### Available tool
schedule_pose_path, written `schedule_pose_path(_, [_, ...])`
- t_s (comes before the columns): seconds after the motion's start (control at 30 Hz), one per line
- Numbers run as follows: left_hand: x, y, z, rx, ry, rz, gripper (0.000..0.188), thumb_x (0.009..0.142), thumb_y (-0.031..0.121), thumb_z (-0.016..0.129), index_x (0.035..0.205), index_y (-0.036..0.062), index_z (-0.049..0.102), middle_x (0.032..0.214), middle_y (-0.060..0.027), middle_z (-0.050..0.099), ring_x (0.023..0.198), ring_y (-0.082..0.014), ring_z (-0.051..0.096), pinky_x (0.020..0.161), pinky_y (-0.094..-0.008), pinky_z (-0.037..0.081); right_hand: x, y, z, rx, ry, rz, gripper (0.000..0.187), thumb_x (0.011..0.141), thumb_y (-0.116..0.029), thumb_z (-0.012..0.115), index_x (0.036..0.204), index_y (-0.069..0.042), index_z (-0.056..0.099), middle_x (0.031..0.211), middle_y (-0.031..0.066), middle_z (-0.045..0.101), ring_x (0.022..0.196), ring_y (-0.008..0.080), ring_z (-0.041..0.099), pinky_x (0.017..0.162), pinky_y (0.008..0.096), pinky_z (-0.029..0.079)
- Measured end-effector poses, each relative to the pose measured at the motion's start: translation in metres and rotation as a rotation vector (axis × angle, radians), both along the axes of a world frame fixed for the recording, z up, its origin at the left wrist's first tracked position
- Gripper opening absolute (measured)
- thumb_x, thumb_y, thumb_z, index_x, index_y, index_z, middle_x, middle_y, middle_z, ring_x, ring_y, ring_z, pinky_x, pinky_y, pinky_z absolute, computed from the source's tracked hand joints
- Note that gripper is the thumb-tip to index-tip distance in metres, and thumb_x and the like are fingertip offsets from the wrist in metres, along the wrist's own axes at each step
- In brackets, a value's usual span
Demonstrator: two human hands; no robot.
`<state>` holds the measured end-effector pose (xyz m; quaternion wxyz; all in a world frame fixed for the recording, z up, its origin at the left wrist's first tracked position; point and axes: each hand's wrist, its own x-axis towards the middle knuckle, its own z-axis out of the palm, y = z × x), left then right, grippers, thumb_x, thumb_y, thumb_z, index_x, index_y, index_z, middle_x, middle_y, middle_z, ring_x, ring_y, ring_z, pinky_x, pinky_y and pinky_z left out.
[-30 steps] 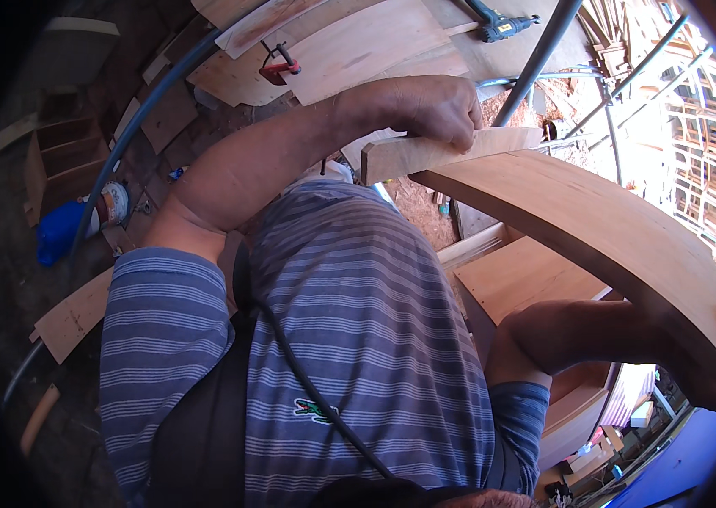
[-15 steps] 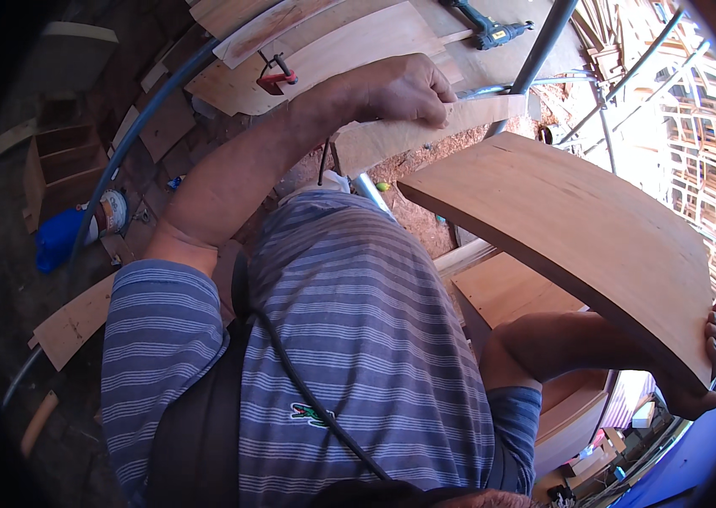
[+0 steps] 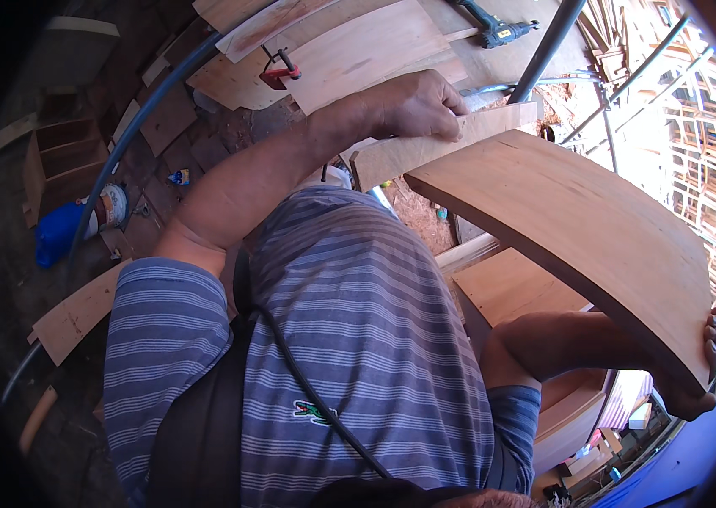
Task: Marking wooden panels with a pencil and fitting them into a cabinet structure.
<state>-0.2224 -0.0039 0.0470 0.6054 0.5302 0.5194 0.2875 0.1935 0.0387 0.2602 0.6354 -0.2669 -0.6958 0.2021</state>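
Note:
My left hand (image 3: 426,106) is closed over the upper edge of a narrow light wooden board (image 3: 396,158). That board is held up in front of me, close to the left end of a larger wooden panel (image 3: 561,207). The panel is tilted and broad, with a thick darker edge. At its far right end my right hand (image 3: 696,381) grips it, the fingertips showing past the end and the palm underneath. Part of the right forearm is hidden behind the panel.
A wooden cabinet piece (image 3: 514,284) stands below the panel. Beyond my left hand lie flat boards (image 3: 366,51), a red clamp (image 3: 278,76) and a power drill (image 3: 502,32). A blue curved pipe (image 3: 134,127) runs at left, near an open wooden box (image 3: 68,161).
My left hand has shifted slightly right and nearer, bringing the narrow board down closer to the large panel's left end. The panel and my right hand have barely moved.

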Motion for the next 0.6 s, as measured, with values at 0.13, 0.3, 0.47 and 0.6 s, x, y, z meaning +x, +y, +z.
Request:
schedule_pose_path(0.13, [0.007,-0.002,-0.015,0.035,-0.005,0.010,0.046,0.075,0.013,0.065,0.117,-0.0059,0.064,0.079,-0.0072,0.067,0.066,-0.0093,0.057,0.063,-0.0242,0.046,-0.003,0.000,-0.003,0.007,0.040,-0.010,0.062,0.084,-0.043,0.029,0.074,0.004,0.068,0.065,0.0227,0.062,0.067,0.0388,0.064,0.076,0.0577,0.052])
schedule_pose_path(0.3, [0.008,-0.006,-0.015,-0.025,-0.023,0.014,0.046,0.075,0.013,0.066,0.117,-0.0064,0.063,0.086,-0.0107,0.069,0.073,-0.0107,0.060,0.069,-0.0242,0.048,0.035,0.005,0.004,-0.048,-0.070,0.114,0.063,0.084,-0.045,0.030,0.085,0.004,0.068,0.078,0.0249,0.064,0.081,0.0407,0.063,0.087,0.0606,0.045])
schedule_pose_path(0.47, [-0.004,-0.004,-0.021,-0.071,-0.129,0.048,0.046,0.078,0.014,0.068,0.118,-0.0081,0.062,0.098,-0.0135,0.069,0.081,-0.0119,0.062,0.076,-0.0234,0.048,0.064,0.009,-0.009,-0.062,-0.150,0.237,0.066,0.085,-0.046,0.029,0.097,0.005,0.068,0.093,0.0265,0.065,0.095,0.0418,0.061,0.098,0.0636,0.038])
schedule_pose_path(0.6, [-0.014,-0.005,-0.027,-0.115,-0.156,0.093,0.046,0.080,0.015,0.068,0.119,-0.0095,0.060,0.100,-0.0136,0.068,0.082,-0.0114,0.063,0.076,-0.0223,0.049,0.075,0.020,-0.027,-0.057,-0.302,0.072,0.066,0.085,-0.047,0.030,0.098,0.005,0.068,0.095,0.0263,0.065,0.096,0.0416,0.061,0.098,0.0632,0.038])
